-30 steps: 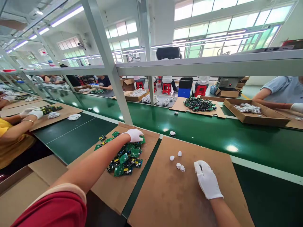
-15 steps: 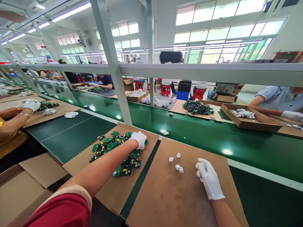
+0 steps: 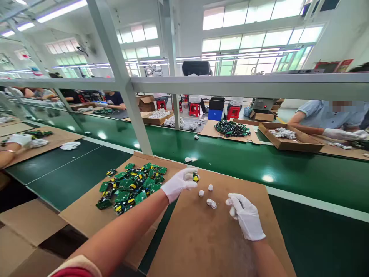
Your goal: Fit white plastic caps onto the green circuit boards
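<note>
My left hand (image 3: 181, 182), in a white glove, is closed on a small circuit board (image 3: 196, 177) with a yellow part showing at the fingertips. It is over the gap between two cardboard sheets. To its left lies a heap of green circuit boards (image 3: 134, 184) with black and yellow parts. My right hand (image 3: 244, 214), also gloved in white, hovers over the right cardboard sheet (image 3: 198, 238). Its fingers are loosely bent and apart, with nothing visible in them. Several small white pieces (image 3: 209, 201) lie on that sheet, left of my right hand.
A green conveyor belt (image 3: 230, 165) runs behind the cardboard, carrying a few small items (image 3: 188, 160). A grey metal post (image 3: 123, 84) and rail (image 3: 245, 87) stand ahead. Across the belt, a person in light blue (image 3: 319, 117) sits by a box (image 3: 291, 142) of white pieces. An open carton (image 3: 25, 223) is low left.
My left hand has moved right from the heap with a circuit board in its fingers. My right hand has shifted slightly left in view. The camera has turned a little.
</note>
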The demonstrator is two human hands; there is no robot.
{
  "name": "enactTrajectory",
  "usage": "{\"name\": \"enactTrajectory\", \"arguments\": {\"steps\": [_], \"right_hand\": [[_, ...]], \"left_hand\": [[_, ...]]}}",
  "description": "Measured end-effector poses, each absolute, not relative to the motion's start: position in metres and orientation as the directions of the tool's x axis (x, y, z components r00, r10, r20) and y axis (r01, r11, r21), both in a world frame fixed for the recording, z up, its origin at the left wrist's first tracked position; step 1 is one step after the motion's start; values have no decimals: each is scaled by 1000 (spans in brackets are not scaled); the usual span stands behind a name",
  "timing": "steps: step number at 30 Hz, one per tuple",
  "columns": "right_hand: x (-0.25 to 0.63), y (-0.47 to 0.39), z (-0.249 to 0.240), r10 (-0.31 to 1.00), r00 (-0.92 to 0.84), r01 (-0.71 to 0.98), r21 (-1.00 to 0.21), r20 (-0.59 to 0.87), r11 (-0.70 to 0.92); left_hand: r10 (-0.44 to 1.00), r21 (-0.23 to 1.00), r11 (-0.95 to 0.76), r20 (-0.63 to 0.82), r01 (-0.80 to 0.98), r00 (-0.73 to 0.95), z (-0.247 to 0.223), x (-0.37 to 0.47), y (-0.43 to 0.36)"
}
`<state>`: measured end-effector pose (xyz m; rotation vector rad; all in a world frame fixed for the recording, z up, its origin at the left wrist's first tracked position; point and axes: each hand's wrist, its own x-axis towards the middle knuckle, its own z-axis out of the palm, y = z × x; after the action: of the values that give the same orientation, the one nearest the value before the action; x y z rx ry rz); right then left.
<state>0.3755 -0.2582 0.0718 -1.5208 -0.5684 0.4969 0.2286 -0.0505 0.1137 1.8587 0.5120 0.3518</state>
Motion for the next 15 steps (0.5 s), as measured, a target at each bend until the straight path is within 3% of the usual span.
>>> {"name": "enactTrajectory", "arguments": {"steps": [1,3,5,9,15], "right_hand": [[375,-258,73,611,790,51,-998,58,29],[375,-260,75,587,806,47,-996,82,73],[377,-264,78,590,806,19,-998,48,55],[381,-274,83,609,792,-39,-999,-47,-26],[371,-270,86,637,768,85,-996,56,-16]], "left_hand": [[434,1000,16,-21,16,901,113,232,-71],[275,856,506,-47,-103,960,112,239,-108],[165,669,739,-66,-79,984,109,244,-132],[133,565,823,-109,-49,985,93,250,-146],[95,554,833,-139,-2,986,71,251,-139]]}}
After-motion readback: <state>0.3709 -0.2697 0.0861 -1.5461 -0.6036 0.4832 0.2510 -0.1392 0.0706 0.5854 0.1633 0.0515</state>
